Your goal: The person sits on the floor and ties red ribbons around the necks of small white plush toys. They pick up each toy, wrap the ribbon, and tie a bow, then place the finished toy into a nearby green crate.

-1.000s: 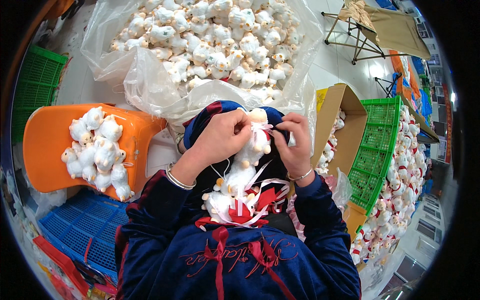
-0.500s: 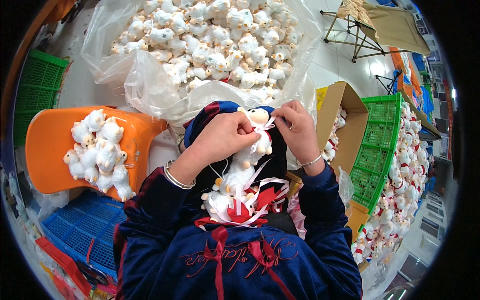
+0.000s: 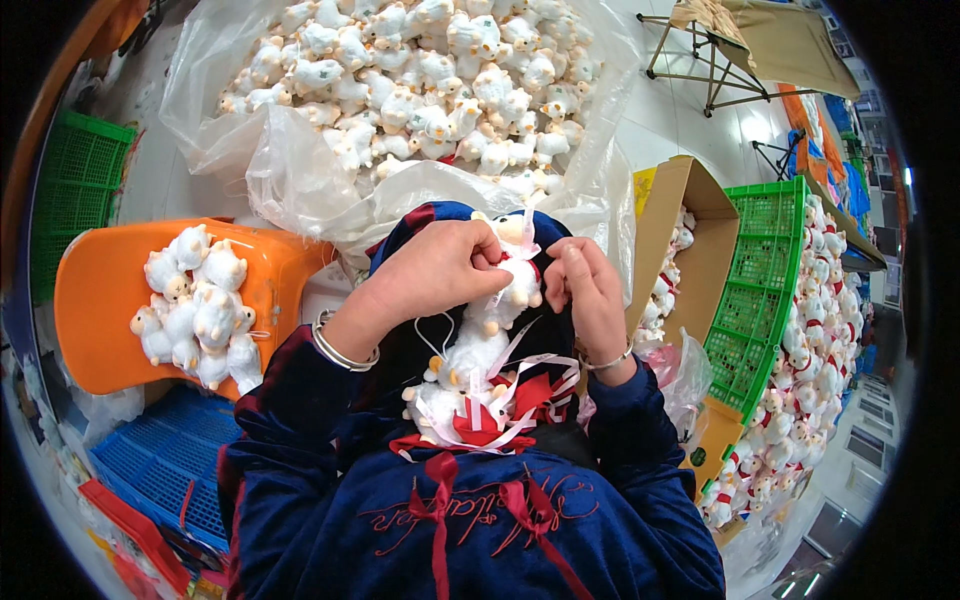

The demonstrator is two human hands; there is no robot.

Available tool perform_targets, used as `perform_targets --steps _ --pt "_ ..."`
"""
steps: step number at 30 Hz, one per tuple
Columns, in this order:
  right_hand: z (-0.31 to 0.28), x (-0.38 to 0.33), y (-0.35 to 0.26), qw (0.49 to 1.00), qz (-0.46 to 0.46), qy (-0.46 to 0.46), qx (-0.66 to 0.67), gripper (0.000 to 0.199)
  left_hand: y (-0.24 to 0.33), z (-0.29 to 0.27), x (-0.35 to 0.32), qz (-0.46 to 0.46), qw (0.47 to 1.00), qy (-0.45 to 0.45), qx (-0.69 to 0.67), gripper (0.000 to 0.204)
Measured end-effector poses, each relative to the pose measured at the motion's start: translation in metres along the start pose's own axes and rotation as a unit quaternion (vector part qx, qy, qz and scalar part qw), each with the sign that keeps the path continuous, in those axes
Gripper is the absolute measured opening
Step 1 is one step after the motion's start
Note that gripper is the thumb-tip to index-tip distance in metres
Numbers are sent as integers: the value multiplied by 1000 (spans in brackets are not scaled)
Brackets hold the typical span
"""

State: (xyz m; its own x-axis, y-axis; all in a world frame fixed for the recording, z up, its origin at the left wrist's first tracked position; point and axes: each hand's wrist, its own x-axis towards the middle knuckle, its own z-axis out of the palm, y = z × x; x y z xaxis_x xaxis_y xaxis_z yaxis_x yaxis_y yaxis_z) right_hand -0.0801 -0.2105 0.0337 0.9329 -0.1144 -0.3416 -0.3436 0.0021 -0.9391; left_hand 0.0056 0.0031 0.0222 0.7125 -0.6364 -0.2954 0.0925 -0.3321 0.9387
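A small white plush toy (image 3: 523, 284) with a cream face, a red neck band and a pale ribbon (image 3: 527, 238) lies upright on my lap. My left hand (image 3: 447, 268) pinches the ribbon at the toy's neck between thumb and forefinger. At the toy's other side, my right hand (image 3: 590, 290) has its fingers curled closed; whatever they grip is hidden. One ribbon end stands up over the toy's face. Closer to my body, more white plush toys (image 3: 470, 360) rest with red cloth pieces (image 3: 535, 396) and loose pale ribbons.
A clear plastic sheet (image 3: 300, 165) beyond my knees bears a heap of white plush toys (image 3: 430, 80). Several toys sit on an orange stool (image 3: 90, 310) at left, above a blue crate (image 3: 165, 460). To the right are a cardboard box (image 3: 700, 230) and a green crate (image 3: 755, 290) beside red-banded toys (image 3: 790, 420).
My right hand has moved down and slightly closer to the toy's body. The ribbon end it was pulling now sticks up over the face. My left hand stays near the neck.
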Motion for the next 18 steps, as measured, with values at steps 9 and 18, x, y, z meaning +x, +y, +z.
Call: perform_targets --steps 9,18 --pt "6 37 -2 994 -36 11 -100 11 23 -8 5 19 992 -23 123 30" --pt "-1 17 -6 994 -39 -72 70 12 32 -8 7 55 984 -12 170 16"
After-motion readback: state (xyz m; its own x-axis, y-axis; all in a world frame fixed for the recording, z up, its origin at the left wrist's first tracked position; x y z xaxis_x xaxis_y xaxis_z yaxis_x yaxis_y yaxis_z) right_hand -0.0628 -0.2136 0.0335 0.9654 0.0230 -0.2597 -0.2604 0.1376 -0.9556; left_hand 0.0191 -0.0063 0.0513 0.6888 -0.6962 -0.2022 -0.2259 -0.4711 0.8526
